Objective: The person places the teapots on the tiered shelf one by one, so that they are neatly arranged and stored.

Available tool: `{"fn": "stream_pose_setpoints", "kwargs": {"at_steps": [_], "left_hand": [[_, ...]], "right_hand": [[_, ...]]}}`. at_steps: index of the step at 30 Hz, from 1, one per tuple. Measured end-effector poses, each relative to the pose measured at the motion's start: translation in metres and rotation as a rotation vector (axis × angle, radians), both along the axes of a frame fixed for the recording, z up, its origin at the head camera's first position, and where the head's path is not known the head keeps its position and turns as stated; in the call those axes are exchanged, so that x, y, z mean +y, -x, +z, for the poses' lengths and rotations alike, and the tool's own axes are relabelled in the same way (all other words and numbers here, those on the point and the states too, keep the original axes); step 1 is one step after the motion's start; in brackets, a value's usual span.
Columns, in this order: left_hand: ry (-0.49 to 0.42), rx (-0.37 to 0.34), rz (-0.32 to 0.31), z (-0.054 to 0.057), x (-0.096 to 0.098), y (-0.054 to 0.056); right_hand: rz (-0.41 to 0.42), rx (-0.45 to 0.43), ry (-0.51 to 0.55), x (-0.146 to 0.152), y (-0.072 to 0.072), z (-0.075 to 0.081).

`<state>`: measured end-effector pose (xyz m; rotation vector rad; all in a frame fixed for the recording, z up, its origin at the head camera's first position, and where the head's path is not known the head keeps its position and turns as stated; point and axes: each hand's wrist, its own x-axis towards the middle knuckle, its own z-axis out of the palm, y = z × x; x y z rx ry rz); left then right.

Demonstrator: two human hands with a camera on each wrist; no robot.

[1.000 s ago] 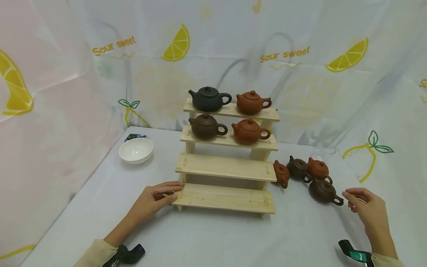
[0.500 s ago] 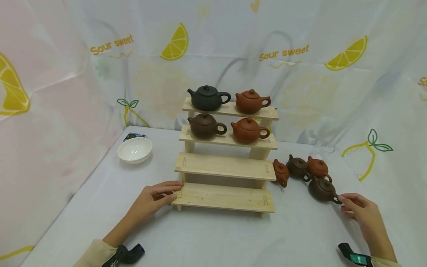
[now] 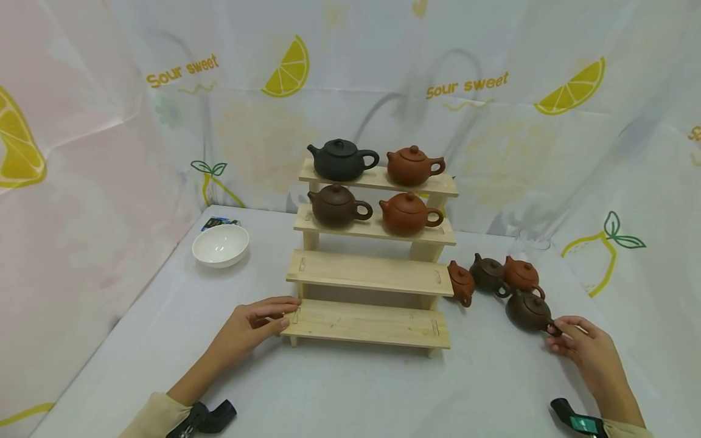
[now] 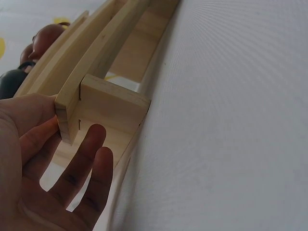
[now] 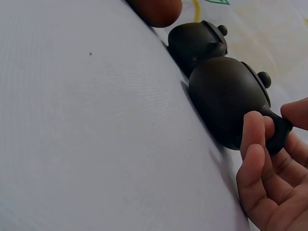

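My left hand (image 3: 254, 325) holds the left end of the lowest board of a stepped wooden stand (image 3: 364, 322); in the left wrist view, its thumb sits at the board's end and two fingers extend below. At the right, my right hand (image 3: 588, 353) grips the handle of a dark brown teapot (image 3: 527, 309). The right wrist view has the thumb on top of that handle and a fingertip through its loop, while the teapot (image 5: 224, 96) sits upright on the white cloth. Just behind it are another dark brown teapot (image 3: 486, 272) and a reddish-brown teapot (image 3: 520, 274).
The upper two boards carry a black teapot (image 3: 339, 161), a brown teapot (image 3: 334, 207) and two reddish ones (image 3: 408, 214). A small reddish teapot (image 3: 461, 285) stands by the stand's right side. A white bowl (image 3: 221, 245) is at the back left.
My right hand has moved left to the dark brown teapot and taken hold of its handle. The left hand stays at the stand's lowest board.
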<state>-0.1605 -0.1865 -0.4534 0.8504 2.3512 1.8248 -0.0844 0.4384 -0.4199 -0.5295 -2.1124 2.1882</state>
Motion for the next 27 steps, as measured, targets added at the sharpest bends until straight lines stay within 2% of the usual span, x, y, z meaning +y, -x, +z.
{"fn": "stream_pose_setpoints", "kwargs": {"at_steps": [8, 21, 27], "left_hand": [[-0.002, -0.003, -0.002, 0.0006, -0.0002, -0.0002], [-0.001, -0.007, 0.0, 0.0015, 0.0012, 0.0003], [-0.016, -0.004, -0.006, 0.0019, 0.0006, 0.0003]], "right_hand": [[-0.028, -0.017, 0.008, -0.003, 0.0014, 0.0006], [-0.08, 0.109, 0.06, -0.0068, -0.0001, -0.0011], [-0.084, 0.062, 0.017, -0.0077, 0.002, -0.0018]]}}
